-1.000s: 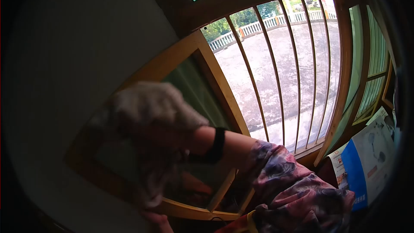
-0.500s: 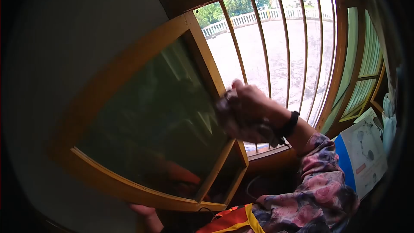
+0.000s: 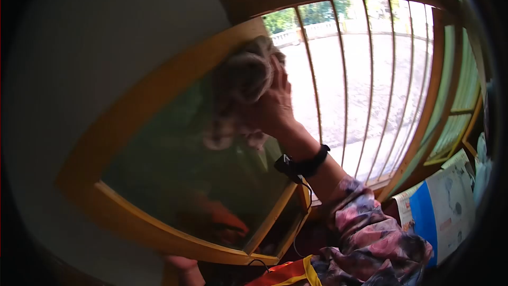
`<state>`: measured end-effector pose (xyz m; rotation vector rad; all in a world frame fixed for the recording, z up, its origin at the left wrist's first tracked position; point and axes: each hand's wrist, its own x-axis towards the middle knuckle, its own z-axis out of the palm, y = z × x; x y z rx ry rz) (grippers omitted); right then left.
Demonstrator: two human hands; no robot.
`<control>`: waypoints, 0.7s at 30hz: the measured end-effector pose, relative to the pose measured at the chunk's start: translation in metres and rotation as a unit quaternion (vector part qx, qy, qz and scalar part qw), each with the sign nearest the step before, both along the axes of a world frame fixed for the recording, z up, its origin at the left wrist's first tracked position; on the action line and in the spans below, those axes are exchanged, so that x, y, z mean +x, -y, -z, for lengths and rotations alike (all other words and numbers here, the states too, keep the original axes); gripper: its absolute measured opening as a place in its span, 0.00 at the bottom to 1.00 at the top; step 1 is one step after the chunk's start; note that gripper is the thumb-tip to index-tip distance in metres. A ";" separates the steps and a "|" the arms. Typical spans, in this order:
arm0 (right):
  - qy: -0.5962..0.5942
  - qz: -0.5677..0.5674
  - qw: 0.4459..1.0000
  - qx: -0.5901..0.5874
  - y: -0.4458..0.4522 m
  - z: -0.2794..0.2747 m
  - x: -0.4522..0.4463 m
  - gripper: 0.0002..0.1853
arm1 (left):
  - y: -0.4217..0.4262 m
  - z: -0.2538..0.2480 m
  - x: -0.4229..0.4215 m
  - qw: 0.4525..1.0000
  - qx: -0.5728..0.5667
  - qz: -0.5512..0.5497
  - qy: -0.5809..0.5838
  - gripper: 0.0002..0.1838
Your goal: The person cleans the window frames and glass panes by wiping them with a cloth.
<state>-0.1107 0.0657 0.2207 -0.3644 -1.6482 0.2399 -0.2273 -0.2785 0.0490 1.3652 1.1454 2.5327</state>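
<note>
The plain wall point(image 3: 121, 37) fills the left side. To its right is the window point(image 3: 370, 82), upright bars running down it against the glare of a yard. The wooden sash point(image 3: 159, 237) stands swung in at an angle before the wall, its top right corner beside the window. Its dark green pane point(image 3: 169, 164) takes up most of it; a slanting bar near the lower right corner parts off a smaller one. A flowered sleeve point(image 3: 381, 228) reaches up from the lower right, and a blue-and-white box point(image 3: 447, 212) leans behind it.

The cloth point(image 3: 246, 77), grey-brown and bunched, covers the pane's upper right corner and overlaps the sash frame there, a loose fold hanging lower over the glass. The right hand point(image 3: 278, 108) is on it, fingers close together along its right side; the thumb is hidden. Red-and-yellow fabric point(image 3: 291, 274) shows at the bottom. The left hand point(image 3: 182, 263) is at the sash's bottom edge; how its fingers stand I cannot tell. A black band point(image 3: 312, 165) circles the right wrist, a thin cord trailing below.
</note>
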 end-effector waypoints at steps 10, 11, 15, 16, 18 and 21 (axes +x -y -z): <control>-0.126 -0.011 0.992 0.025 0.054 0.017 -0.048 0.36 | -0.006 -0.004 0.020 0.991 0.036 0.113 0.061 0.27; -0.111 -0.050 0.991 0.060 0.071 0.027 -0.050 0.32 | -0.007 -0.003 0.018 0.994 0.026 0.082 0.070 0.27; 0.048 -0.260 0.892 0.367 0.159 0.069 -0.042 0.20 | -0.010 -0.015 0.009 0.982 0.005 0.182 0.052 0.27; 0.042 -0.288 0.893 0.343 0.164 0.082 -0.042 0.21 | -0.014 -0.022 0.011 0.927 0.107 0.308 0.185 0.26; 0.036 -0.306 0.896 0.321 0.149 0.099 -0.049 0.22 | -0.023 -0.034 0.016 0.765 0.250 0.463 0.370 0.25; -0.005 -0.177 0.908 0.379 0.111 0.105 -0.046 0.21 | -0.016 -0.034 0.028 0.961 0.049 -0.091 0.256 0.23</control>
